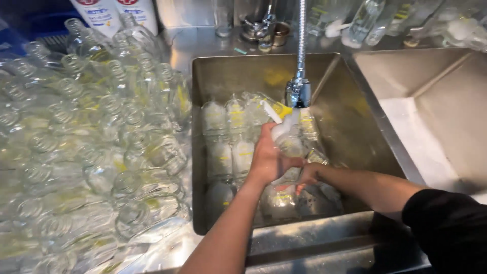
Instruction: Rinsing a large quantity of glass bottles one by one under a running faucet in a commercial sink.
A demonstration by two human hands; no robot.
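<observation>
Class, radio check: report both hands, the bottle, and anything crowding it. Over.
Left hand grips glass bottle under the tap. Right hand at its base, grip unclear. More bottles crowd the sink.

Steel counter (203, 43) heaped with clear glass bottles (91, 152) beside sink (355, 127).

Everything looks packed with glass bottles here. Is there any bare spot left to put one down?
Yes: the right-hand basin looks bare, its floor and walls open beside the divider. The steel ledge behind the faucet has a small free strip. Crowded: the counter left of the sink is heaped with bottles, and more lie under the left hand and right hand.
</observation>
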